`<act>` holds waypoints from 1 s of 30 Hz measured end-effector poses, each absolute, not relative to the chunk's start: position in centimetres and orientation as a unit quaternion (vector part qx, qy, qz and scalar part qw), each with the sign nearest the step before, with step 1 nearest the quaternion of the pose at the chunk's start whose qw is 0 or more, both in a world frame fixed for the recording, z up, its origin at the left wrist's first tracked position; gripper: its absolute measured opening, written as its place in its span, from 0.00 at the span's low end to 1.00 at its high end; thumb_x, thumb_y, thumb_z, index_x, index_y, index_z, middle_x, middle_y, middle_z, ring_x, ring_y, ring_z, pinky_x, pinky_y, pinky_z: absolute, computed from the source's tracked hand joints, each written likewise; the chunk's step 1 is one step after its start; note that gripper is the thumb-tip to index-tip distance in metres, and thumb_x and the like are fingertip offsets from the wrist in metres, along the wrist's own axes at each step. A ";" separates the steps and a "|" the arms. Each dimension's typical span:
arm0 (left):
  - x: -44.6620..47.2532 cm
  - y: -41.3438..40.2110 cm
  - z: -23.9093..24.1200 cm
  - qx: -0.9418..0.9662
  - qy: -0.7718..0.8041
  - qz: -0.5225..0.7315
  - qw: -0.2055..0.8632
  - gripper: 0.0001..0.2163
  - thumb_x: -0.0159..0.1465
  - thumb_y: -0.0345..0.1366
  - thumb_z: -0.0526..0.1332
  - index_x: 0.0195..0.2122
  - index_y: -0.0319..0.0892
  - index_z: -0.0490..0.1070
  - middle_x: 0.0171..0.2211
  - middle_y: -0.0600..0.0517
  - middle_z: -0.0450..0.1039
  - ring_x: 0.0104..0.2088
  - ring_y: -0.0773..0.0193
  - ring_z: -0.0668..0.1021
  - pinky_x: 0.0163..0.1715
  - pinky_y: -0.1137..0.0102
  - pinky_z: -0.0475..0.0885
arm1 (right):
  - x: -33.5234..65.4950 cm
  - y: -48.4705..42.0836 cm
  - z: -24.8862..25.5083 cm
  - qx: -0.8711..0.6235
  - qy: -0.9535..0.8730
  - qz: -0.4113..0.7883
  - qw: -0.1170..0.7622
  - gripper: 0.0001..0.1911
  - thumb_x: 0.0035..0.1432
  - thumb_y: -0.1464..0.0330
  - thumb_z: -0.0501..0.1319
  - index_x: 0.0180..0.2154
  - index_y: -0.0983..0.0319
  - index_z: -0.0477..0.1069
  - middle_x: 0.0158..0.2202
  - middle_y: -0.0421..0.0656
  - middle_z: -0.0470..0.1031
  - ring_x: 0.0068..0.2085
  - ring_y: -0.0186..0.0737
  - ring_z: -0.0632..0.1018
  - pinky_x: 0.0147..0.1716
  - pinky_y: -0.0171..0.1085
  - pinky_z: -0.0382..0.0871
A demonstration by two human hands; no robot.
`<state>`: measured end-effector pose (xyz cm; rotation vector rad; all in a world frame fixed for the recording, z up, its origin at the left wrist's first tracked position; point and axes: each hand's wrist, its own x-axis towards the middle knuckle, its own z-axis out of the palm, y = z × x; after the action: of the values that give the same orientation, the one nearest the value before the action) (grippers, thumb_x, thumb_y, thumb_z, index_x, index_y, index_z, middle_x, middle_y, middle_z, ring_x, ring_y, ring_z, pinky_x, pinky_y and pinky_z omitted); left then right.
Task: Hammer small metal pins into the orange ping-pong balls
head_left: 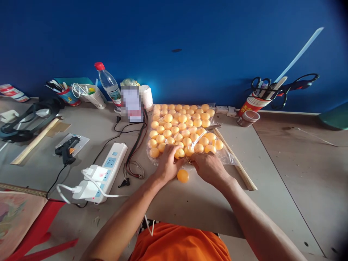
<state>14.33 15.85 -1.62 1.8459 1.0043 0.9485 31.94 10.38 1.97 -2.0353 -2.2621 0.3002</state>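
A clear plastic bag [227, 156] full of orange ping-pong balls [186, 133] lies flat on the table in front of me. At its near edge, my left hand [170, 165] is closed, with the thumb and forefinger around one orange ball [179, 153]. My right hand [208, 166] is beside it, its fingers curled and pressed together at the bag's edge. What the right fingers pinch is hidden; a small brownish, shiny bit shows between the hands. One loose orange ball [183, 175] rests on the table just below them.
Right of the bag lies a wooden stick [241, 174]. To the left are a power strip [112, 165] with white chargers, cables [132, 152] and a black glue gun [67, 148]. A bottle [108, 85] and a red cup [252, 103] of tools stand along the blue wall.
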 end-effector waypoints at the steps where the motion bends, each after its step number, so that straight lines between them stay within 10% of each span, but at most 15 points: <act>1: 14.4 15.9 -1.5 0.714 0.392 0.389 0.430 0.17 0.58 0.34 0.68 0.49 0.46 0.74 0.47 0.44 0.70 0.49 0.52 0.74 0.52 0.60 0.70 | 32.0 10.4 1.9 -0.671 -0.733 0.103 0.047 0.10 0.61 0.72 0.55 0.31 0.61 0.74 0.30 0.46 0.79 0.30 0.42 0.75 0.30 0.38 0.55; 15: 14.4 16.1 0.6 0.370 0.306 0.379 0.791 0.19 0.56 0.38 0.69 0.49 0.46 0.75 0.36 0.53 0.77 0.34 0.62 0.81 0.40 0.66 0.75 | 32.1 10.2 1.2 -0.658 -0.636 0.201 0.348 0.11 0.43 0.76 0.54 0.19 0.58 0.52 0.21 0.37 0.62 0.23 0.31 0.63 0.22 0.32 0.56; 30: 13.9 16.5 1.2 0.297 0.280 0.376 0.832 0.21 0.52 0.33 0.73 0.46 0.42 0.71 0.35 0.55 0.75 0.26 0.72 0.76 0.27 0.76 0.68 | 32.2 10.5 1.7 -0.641 -0.510 0.341 0.461 0.07 0.45 0.69 0.58 0.22 0.58 0.58 0.23 0.38 0.67 0.24 0.33 0.66 0.23 0.34 0.59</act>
<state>13.95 16.52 1.21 0.6293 0.5928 0.7974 32.18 10.53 1.66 -1.5767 -1.2553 0.8382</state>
